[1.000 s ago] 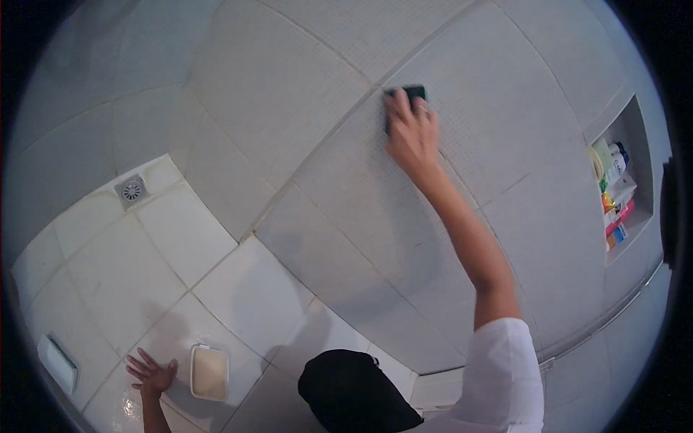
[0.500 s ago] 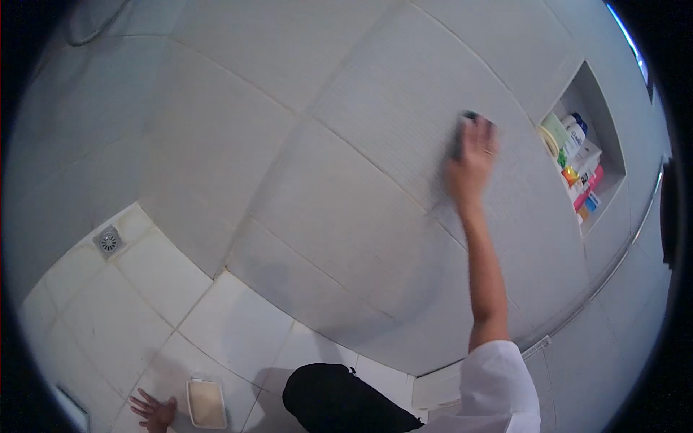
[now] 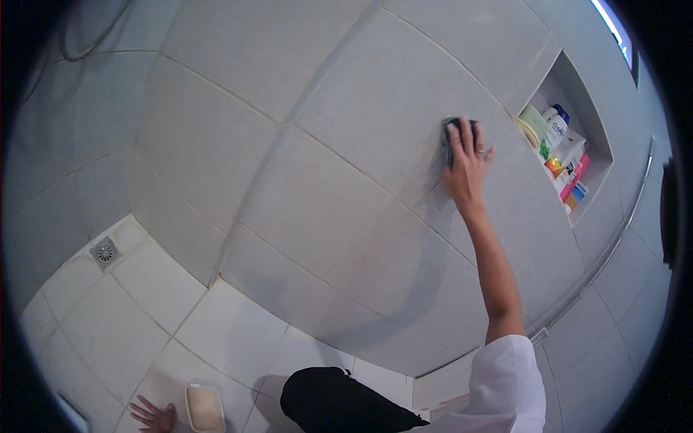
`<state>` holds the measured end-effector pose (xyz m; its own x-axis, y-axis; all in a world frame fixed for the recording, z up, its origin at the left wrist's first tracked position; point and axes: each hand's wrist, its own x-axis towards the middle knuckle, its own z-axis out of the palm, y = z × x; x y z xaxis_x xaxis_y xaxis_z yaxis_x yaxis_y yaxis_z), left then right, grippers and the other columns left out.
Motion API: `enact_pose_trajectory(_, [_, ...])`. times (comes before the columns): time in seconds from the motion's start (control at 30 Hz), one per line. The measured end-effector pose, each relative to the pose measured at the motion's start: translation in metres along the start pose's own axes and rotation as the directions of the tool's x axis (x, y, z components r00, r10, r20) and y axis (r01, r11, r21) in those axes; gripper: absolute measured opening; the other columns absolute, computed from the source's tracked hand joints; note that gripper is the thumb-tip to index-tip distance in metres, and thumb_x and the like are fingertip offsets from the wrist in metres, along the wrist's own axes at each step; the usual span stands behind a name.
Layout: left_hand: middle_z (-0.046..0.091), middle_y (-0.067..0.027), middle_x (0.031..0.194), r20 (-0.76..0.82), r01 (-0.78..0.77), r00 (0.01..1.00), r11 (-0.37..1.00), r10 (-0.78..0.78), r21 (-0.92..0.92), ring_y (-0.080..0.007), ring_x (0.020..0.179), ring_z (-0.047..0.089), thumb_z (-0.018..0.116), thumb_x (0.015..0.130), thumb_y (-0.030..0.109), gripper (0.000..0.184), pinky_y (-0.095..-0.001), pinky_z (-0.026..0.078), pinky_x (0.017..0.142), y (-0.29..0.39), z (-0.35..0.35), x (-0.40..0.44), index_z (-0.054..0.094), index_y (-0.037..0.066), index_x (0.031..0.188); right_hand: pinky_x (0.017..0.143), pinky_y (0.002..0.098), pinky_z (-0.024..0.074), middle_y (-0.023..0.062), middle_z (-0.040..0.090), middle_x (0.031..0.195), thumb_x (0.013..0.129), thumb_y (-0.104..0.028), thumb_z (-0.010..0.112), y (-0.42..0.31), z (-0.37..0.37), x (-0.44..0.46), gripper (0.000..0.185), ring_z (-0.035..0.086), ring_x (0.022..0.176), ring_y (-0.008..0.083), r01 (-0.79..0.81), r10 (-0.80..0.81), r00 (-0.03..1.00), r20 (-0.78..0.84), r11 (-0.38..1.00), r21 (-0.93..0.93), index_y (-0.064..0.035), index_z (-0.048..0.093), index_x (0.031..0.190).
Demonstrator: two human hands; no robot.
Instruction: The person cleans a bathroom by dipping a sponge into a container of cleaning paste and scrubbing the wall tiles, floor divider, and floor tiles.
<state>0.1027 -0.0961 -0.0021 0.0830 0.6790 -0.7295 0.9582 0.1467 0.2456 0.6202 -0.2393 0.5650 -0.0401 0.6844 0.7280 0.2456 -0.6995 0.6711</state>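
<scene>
The pale grey, tiled wall fills most of the view, now reaching up to a bright strip at the top right that is out of sight a second ago. Below it lies the white, tiled floor, its joints darkened. The person's black-clothed leg is bent at the lower edge, and to the right the recessed, rectangular niche holds a jumble of bottles and tubes.

From a short white sleeve the right arm stretches up the wall. The off-white, rectangular tub, beige within its rim, sits on the floor.

The right hand is the main change: a second ago it is beside the vertical tile joint, and now it is well apart from that joint, near the niche. That probably means the rubbing covers this stretch of wall too. Its fingers lie nearly straight and slightly parted over the thing they hold. The left hand again rests on the floor just beside the tub, fingers spread wide, with nothing visible in its grasp; it seems to be bracing.

Smallest is the dark green, block-shaped pad, between the right hand and the wall; its exact material I cannot tell.
</scene>
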Motion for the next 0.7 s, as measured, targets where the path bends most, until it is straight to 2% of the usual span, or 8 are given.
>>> enact_pose_trajectory(0.07, [-0.012,-0.0271,0.151,-0.035,0.044,0.999,0.996,-0.041,0.075,-0.0560,0.134,-0.006,0.051,0.075,0.068,0.108,-0.0764,0.019,0.094,-0.011,0.021,0.032,-0.007,0.015,0.149,0.104,0.0617,0.0247,0.0106,0.030,0.149,0.074,-0.016,0.067,-0.010,0.015,0.020,0.060,0.023,0.138,0.0351,-0.061,0.061,0.998,0.001,0.997,-0.053,-0.0072,0.047,0.130])
enact_pose_trajectory(0.13, [-0.015,-0.0244,0.151,-0.073,0.091,0.994,0.983,-0.080,0.161,-0.0571,0.134,-0.007,0.057,0.073,0.064,0.111,-0.0786,0.027,0.088,-0.018,0.034,0.049,-0.008,0.016,0.148,0.105,0.0612,0.0233,0.0109,0.030,0.148,0.077,-0.026,0.067,-0.053,0.035,0.040,0.062,0.023,0.138,0.0348,-0.161,0.208,0.939,-0.275,0.970,0.184,-0.0062,0.045,0.131])
enact_pose_trajectory(0.23, [-0.017,-0.0233,0.151,-0.070,0.038,0.997,0.981,-0.025,0.189,-0.0545,0.135,-0.008,0.060,0.072,0.062,0.113,-0.0786,0.028,0.087,-0.026,0.037,0.057,-0.011,0.016,0.148,0.106,0.0592,0.0228,0.0103,0.029,0.149,0.080,-0.036,0.064,-0.135,0.027,0.047,0.066,0.022,0.138,0.0340,0.047,0.006,0.988,-0.154,0.938,0.343,-0.0068,0.042,0.135])
enact_pose_trajectory(0.33, [-0.024,-0.0212,0.149,-0.058,0.101,0.994,0.984,-0.094,0.144,-0.0516,0.136,-0.013,0.060,0.073,0.064,0.116,-0.0797,0.022,0.089,-0.023,0.041,0.052,-0.016,0.017,0.146,0.107,0.0576,0.0221,0.0060,0.028,0.150,0.079,-0.036,0.064,-0.152,0.044,0.008,0.067,0.022,0.139,0.0301,0.314,-0.283,0.949,-0.140,0.897,0.312,-0.0099,0.041,0.136])
enact_pose_trajectory(0.37, [-0.029,-0.0179,0.148,0.001,0.094,0.996,0.993,-0.094,0.068,-0.0478,0.135,-0.020,0.061,0.073,0.061,0.117,-0.0773,0.013,0.094,-0.017,0.030,0.043,-0.019,0.018,0.146,0.108,0.0568,0.0216,0.0033,0.027,0.151,0.078,-0.036,0.065,-0.156,0.044,-0.006,0.068,0.022,0.140,0.0278,0.440,-0.420,0.898,-0.132,0.861,0.256,-0.0117,0.041,0.137])
enact_pose_trajectory(0.43, [-0.034,-0.0155,0.147,0.078,0.086,0.993,0.996,-0.084,-0.023,-0.0439,0.134,-0.028,0.062,0.073,0.060,0.119,-0.0745,0.001,0.099,-0.012,0.015,0.029,-0.024,0.020,0.144,0.110,0.0574,0.0162,-0.0003,0.030,0.150,0.076,-0.034,0.065,-0.129,0.037,-0.045,0.065,0.023,0.140,0.0245,0.383,-0.375,0.923,-0.083,0.885,0.263,-0.0152,0.045,0.136])
enact_pose_trajectory(0.6, [-0.034,-0.0170,0.147,0.084,0.109,0.990,0.994,-0.109,0.004,-0.0455,0.134,-0.027,0.061,0.072,0.063,0.120,-0.0753,0.005,0.098,-0.015,0.022,0.037,-0.024,0.020,0.144,0.111,0.0587,0.0074,0.0016,0.034,0.148,0.072,-0.029,0.067,-0.091,0.020,-0.104,0.063,0.024,0.140,0.0272,0.309,-0.313,0.950,-0.007,0.933,0.182,-0.0141,0.051,0.131])
enact_pose_trajectory(0.7, [-0.029,-0.0215,0.147,0.097,0.050,0.994,0.997,-0.055,0.052,-0.0501,0.134,-0.021,0.051,0.071,0.074,0.115,-0.0776,0.006,0.096,-0.013,0.011,0.032,-0.019,0.020,0.145,0.109,0.0614,0.0105,0.0053,0.034,0.147,0.073,-0.025,0.067,-0.131,0.036,-0.061,0.059,0.024,0.139,0.0297,0.290,-0.296,0.955,-0.028,0.905,0.313,-0.0130,0.052,0.129])
